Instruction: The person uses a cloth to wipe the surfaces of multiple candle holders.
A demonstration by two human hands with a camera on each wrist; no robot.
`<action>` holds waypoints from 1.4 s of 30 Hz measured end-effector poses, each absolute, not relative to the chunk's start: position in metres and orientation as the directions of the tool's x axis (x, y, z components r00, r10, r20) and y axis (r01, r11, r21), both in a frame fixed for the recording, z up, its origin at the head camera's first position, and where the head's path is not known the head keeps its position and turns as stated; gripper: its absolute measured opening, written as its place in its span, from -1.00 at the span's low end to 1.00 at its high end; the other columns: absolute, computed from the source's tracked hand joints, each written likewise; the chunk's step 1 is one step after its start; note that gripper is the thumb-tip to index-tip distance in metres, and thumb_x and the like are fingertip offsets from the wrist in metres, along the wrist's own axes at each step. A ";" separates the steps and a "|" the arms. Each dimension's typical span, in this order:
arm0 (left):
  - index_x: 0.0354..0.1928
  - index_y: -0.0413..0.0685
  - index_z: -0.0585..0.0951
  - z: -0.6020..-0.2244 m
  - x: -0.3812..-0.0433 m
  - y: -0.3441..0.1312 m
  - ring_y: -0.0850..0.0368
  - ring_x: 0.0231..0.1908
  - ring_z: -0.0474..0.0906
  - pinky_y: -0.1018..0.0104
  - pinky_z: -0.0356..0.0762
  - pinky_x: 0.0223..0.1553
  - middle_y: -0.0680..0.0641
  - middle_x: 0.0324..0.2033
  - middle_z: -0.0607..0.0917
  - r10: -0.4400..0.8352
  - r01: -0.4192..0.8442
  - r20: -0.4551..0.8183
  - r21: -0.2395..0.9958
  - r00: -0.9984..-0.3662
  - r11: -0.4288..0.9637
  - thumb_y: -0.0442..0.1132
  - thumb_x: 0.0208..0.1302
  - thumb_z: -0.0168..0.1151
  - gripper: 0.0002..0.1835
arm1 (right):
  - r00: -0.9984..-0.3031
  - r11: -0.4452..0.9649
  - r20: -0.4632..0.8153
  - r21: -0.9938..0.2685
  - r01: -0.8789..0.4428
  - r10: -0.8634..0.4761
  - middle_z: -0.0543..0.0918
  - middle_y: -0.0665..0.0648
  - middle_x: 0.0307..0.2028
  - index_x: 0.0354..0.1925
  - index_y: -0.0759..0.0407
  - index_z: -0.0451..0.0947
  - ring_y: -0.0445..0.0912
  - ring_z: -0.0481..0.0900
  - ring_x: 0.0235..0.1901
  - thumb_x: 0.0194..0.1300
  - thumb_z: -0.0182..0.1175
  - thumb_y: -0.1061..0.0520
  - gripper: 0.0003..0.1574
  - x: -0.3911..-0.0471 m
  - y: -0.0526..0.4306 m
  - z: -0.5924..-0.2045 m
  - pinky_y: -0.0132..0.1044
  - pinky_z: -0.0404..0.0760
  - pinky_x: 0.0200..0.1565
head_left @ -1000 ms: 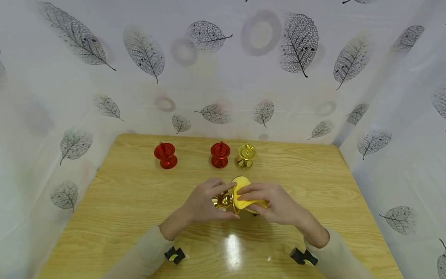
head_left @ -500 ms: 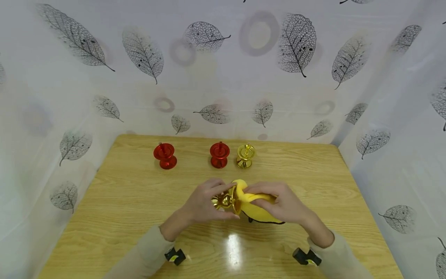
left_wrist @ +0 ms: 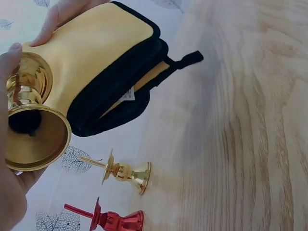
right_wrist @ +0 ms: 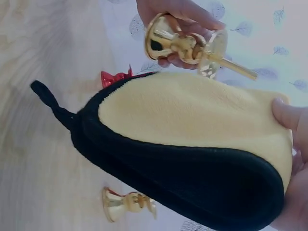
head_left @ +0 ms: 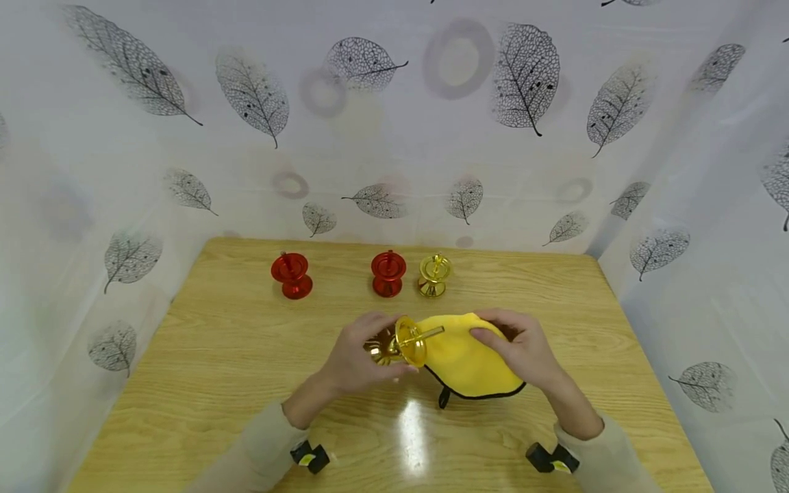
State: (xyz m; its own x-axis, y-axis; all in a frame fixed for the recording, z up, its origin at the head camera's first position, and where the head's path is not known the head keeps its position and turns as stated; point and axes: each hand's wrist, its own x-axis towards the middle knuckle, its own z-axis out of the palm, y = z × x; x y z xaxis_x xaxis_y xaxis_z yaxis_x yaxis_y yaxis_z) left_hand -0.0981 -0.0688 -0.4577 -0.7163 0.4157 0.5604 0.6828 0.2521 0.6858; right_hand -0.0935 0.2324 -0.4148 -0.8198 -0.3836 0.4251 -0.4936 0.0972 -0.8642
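Observation:
My left hand (head_left: 354,352) grips a gold candlestick (head_left: 409,342) around its stem, tilted on its side above the table. Its dish and pricket spike point right, and in the left wrist view its hollow base (left_wrist: 41,142) faces the camera. My right hand (head_left: 524,346) pinches a folded yellow cloth (head_left: 465,356) by its upper right part. The cloth has black edging and a black hanging loop (right_wrist: 50,103); it hangs just right of the candlestick's dish and overlaps it in the head view.
Toward the back of the wooden table (head_left: 203,363) stand a red candlestick (head_left: 292,275) at left, a second red one (head_left: 388,274) in the middle and a gold one (head_left: 434,275) beside it. A leaf-patterned curtain (head_left: 394,150) encloses the table's back and sides.
My right hand has drawn the cloth off the candlestick's dish to the right, and the cloth has spread out. The dish and spike, covered before, now show; the left hand has tilted the candlestick slightly.

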 end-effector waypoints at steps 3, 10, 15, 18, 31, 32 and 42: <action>0.25 -0.26 0.65 -0.460 -0.098 -0.068 0.27 -0.24 0.59 0.44 0.67 -0.31 -0.14 -0.12 0.78 0.361 0.647 0.558 0.735 -0.747 0.204 -0.30 -0.18 0.76 -0.18 | -0.844 0.059 0.429 -0.881 -0.470 -0.323 0.83 -0.22 -0.13 0.06 0.34 0.73 -0.34 0.77 -0.32 0.38 0.21 0.52 -0.63 -0.095 0.230 -0.421 -0.47 0.70 -0.39; 0.15 -0.25 0.67 -0.463 -0.102 -0.059 0.31 -0.40 0.55 0.42 0.65 -0.45 -0.18 -0.25 0.74 0.252 0.638 0.601 0.764 -0.759 0.099 -0.15 0.10 0.67 -0.40 | -0.943 0.061 0.283 -0.953 -0.298 -0.175 0.85 -0.22 -0.22 0.06 0.52 0.68 -0.36 0.73 -0.40 0.42 0.24 0.42 -0.72 -0.091 0.210 -0.437 -0.49 0.70 -0.37; 0.17 -0.22 0.67 -0.459 -0.104 -0.050 0.32 -0.35 0.58 0.42 0.66 -0.40 -0.16 -0.23 0.77 0.175 0.607 0.586 0.787 -0.791 0.111 0.12 0.22 0.56 -0.34 | -0.993 -0.011 0.086 -0.996 -0.086 -0.078 0.85 -0.16 -0.28 0.08 0.42 0.70 -0.21 0.81 -0.37 0.49 0.26 0.28 -0.71 -0.080 0.190 -0.444 -0.34 0.80 -0.32; 0.21 -0.20 0.65 -0.455 -0.104 -0.045 0.33 -0.31 0.60 0.43 0.67 -0.37 -0.17 -0.19 0.78 0.140 0.576 0.560 0.808 -0.817 0.123 0.06 0.20 0.59 -0.34 | -0.999 -0.076 0.038 -0.996 -0.037 -0.014 0.85 -0.13 -0.32 0.03 0.20 0.76 -0.19 0.82 -0.39 0.49 0.26 0.28 -0.77 -0.075 0.178 -0.447 -0.31 0.80 -0.34; -0.01 -0.19 0.63 -0.450 -0.099 -0.027 0.31 -0.34 0.59 0.45 0.68 -0.34 -0.19 -0.28 0.75 -0.017 0.427 0.430 0.900 -0.903 0.083 -0.05 0.11 0.67 -0.46 | -0.989 -0.209 -0.018 -0.978 -0.014 0.149 0.85 -0.09 -0.32 -0.11 -0.06 0.79 -0.19 0.81 -0.39 0.52 0.24 0.25 -0.75 -0.067 0.157 -0.446 -0.32 0.79 -0.34; -0.05 -0.19 0.65 -0.450 -0.098 -0.026 0.31 -0.37 0.58 0.45 0.68 -0.36 -0.18 -0.32 0.74 -0.023 0.432 0.435 0.898 -0.900 0.083 -0.10 0.10 0.67 -0.51 | -0.987 -0.210 -0.023 -0.978 -0.010 0.156 0.85 -0.09 -0.32 -0.10 -0.04 0.78 -0.19 0.81 -0.39 0.52 0.24 0.24 -0.77 -0.067 0.157 -0.446 -0.32 0.79 -0.34; -0.07 -0.21 0.73 -0.453 -0.097 -0.029 0.09 -0.18 0.76 0.30 0.79 -0.12 -0.18 -0.18 0.83 0.124 0.571 0.558 0.809 -0.821 0.139 -0.39 0.06 0.62 -0.64 | -0.966 -0.235 -0.096 -0.971 0.038 0.241 0.84 -0.07 -0.34 0.03 0.12 0.74 -0.18 0.81 -0.40 0.54 0.25 0.16 -0.80 -0.072 0.162 -0.442 -0.31 0.80 -0.33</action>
State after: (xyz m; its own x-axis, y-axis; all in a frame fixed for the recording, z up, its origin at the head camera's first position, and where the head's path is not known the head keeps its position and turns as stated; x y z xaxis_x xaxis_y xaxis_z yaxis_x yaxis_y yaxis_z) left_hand -0.0970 -0.0288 -0.4535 -0.8207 0.1242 0.5578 0.5709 0.1387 0.8092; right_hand -0.0719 0.1616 -0.4423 -0.9659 0.2406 -0.0958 0.0377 -0.2351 -0.9712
